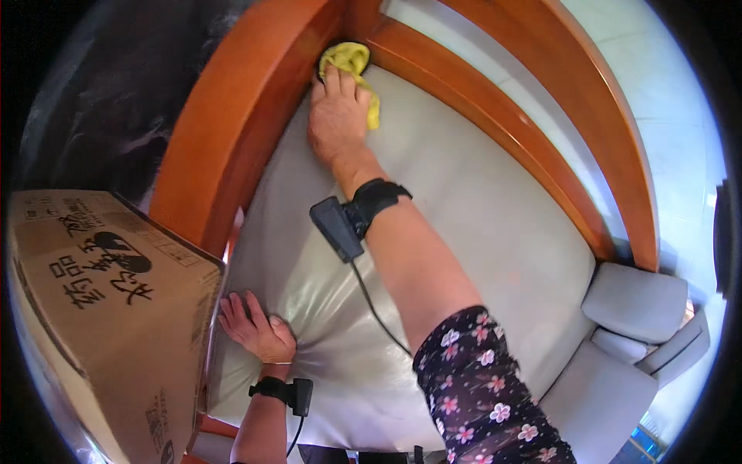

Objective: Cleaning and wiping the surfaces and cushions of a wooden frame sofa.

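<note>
With my right hand (338,119) I press a yellow cloth (346,57) into the far corner of a wooden-framed seat. The cloth is bunched past the fingertips, and one end trails along the right side of the hand. Below it spreads a grey padded seat cushion (464,191) with a shiny surface. My left hand (261,333) rests on the cushion's near left part, holding nothing, its fingers apart and pointing towards a cardboard box. Creases run through the cushion from the left palm. Each wrist bears a black strap with a small device and a cable.
The cardboard box (133,325), bearing handwriting, stands close along the left. An orange-brown wooden armrest (203,133) and a backrest rail (493,119) border the cushion. Grey cushions (635,301) sit at the right. Dark sheeting (110,98) lies beyond the armrest; pale floor tiles (666,139) show behind the backrest.
</note>
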`<state>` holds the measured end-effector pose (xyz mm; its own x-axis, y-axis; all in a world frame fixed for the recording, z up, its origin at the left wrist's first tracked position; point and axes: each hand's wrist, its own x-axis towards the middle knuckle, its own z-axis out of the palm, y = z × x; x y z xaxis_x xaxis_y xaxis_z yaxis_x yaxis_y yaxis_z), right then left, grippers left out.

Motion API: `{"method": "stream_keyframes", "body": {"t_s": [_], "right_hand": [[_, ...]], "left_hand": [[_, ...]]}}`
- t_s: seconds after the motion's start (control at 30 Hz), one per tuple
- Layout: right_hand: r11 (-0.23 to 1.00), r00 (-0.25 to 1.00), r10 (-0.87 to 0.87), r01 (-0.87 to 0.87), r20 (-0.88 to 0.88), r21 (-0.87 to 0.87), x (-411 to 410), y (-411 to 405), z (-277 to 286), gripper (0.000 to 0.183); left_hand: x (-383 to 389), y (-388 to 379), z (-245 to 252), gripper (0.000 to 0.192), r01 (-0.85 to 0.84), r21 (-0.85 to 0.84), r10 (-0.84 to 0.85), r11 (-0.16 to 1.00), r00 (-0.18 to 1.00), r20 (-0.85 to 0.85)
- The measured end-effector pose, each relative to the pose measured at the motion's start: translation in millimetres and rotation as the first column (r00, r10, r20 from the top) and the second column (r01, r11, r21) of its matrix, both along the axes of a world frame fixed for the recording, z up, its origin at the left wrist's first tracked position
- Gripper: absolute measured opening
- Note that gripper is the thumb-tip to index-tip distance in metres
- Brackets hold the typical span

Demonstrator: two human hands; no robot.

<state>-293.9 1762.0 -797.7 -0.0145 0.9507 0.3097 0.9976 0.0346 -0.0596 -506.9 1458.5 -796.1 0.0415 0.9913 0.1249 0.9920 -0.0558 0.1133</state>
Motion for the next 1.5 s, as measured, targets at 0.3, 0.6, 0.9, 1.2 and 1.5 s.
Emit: {"method": "stream_keyframes", "body": {"t_s": [0.3, 0.6, 0.9, 1.2, 1.5], "right_hand": [[0.992, 0.988, 0.071, -0.056, 0.139, -0.110, 163.4, -73.9, 9.8, 0.041], [0.914, 0.881, -0.281, 0.367, 0.381, -0.174, 347.8, -290.0, 6.5, 0.038], [0.544, 0.573, -0.615, 0.805, 0.541, -0.235, 402.5, -568.9, 10.1, 0.033], [0.624, 0.541, -0.747, 0.772, -0.387, -0.126, 183.8, -617.6, -6.0, 0.034], [0.857, 0.742, -0.456, 0.219, -0.491, -0.466, -30.6, -726.1, 83.7, 0.031]], "left_hand": [[4.6, -2.3, -12.1, 0.054, -0.012, 0.047, 0.015, 0.999, 0.998, -0.056], [6.5, -0.4, -15.2, 0.052, 0.097, 0.230, -0.083, 0.968, 0.994, -0.070], [-9.5, -5.7, -37.8, 0.051, 0.141, 0.274, -0.129, 0.951, 0.990, -0.059], [-13.3, 3.6, -53.5, 0.047, 0.098, 0.125, -0.056, 0.987, 0.950, -0.308], [7.4, -58.8, -8.2, 0.053, 0.378, -0.223, -0.435, 0.899, 0.834, -0.340]]}}
